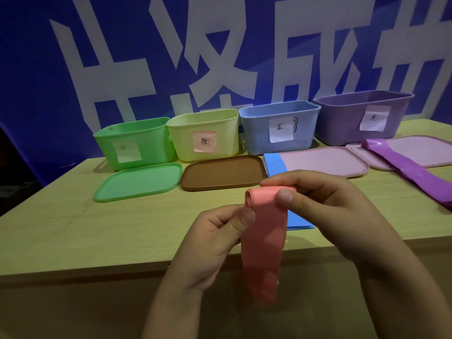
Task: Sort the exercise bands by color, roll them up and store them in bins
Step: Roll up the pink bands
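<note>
A pink exercise band (263,243) hangs in front of the table edge, its top end rolled into a small coil. My right hand (325,206) pinches that coil between thumb and fingers. My left hand (217,238) pinches the band's left edge just below the coil. A blue band (275,165) lies flat on the table behind my hands, partly hidden by them. A purple band (411,167) lies stretched out at the right. Four labelled bins stand in a row at the back: green (134,140), yellow (205,133), blue (278,126) and purple (362,116).
Lids lie in front of the bins: a green lid (139,182), a brown lid (222,172) and two pink lids (325,160), (420,149). A blue banner with large white characters hangs behind the light wooden table (73,223).
</note>
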Motion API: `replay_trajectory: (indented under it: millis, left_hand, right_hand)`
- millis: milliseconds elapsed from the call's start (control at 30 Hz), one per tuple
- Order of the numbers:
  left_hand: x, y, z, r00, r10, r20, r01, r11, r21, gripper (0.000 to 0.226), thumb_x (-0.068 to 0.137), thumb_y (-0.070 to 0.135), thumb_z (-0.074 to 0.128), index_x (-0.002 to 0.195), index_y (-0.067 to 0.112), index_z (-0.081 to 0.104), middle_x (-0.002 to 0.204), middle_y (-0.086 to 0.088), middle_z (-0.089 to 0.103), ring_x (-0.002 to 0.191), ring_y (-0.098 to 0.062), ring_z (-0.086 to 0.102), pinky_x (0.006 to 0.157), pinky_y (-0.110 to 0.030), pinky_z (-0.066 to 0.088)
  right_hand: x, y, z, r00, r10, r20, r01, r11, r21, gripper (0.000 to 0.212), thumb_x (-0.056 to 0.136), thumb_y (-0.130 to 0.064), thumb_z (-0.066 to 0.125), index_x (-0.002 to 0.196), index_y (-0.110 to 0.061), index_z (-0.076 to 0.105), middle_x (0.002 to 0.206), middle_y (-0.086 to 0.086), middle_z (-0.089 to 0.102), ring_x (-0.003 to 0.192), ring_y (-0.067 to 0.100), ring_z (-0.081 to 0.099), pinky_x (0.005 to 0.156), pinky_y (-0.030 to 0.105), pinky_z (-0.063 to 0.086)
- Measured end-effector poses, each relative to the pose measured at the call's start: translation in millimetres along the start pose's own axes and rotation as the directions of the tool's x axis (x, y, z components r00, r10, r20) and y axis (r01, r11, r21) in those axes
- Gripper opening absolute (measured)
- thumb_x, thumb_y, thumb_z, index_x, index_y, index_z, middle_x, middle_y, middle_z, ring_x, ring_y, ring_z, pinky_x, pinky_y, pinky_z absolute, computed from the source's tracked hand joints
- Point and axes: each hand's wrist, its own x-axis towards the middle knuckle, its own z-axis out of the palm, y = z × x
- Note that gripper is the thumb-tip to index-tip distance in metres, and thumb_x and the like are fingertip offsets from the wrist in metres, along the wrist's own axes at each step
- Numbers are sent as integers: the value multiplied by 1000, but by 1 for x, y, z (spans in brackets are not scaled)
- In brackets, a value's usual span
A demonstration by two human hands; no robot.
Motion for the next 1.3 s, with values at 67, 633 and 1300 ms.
replay_trajectory:
  millis: [67, 633, 1300]
  left_hand:
    - [-2, 4, 2, 1000, 20, -24, -18, 996, 82, 35, 71, 52, 69, 91, 25, 77, 86, 1, 75, 81, -12, 67, 71, -26, 53]
    - [-2, 9, 27, 955, 56, -291, -25, 994, 109, 25, 59, 38, 70, 79, 25, 78, 75, -5, 75, 72, -16, 69, 67, -32, 56]
    - [-3, 20, 19, 955, 93, -282, -56, 989, 137, 32, 57, 50, 67, 82, 33, 77, 77, 2, 76, 68, -6, 68, 59, -17, 53]
  right_hand:
    - [-1, -1, 3, 999, -7, -44, 5, 1000, -30, 24, 74, -39, 62, 95, -34, 72, 94, -7, 73, 88, 10, 67, 78, 33, 55]
    - [-1, 17, 27, 924, -284, -257, 194, 926, -324, 21, 80, -20, 65, 98, -30, 67, 102, -21, 67, 103, -7, 59, 86, 5, 40]
    - [2, 10, 15, 999, -37, -23, 34, 992, -120, 28, 88, -40, 53, 112, -31, 63, 107, -22, 66, 101, -4, 61, 78, 10, 48]
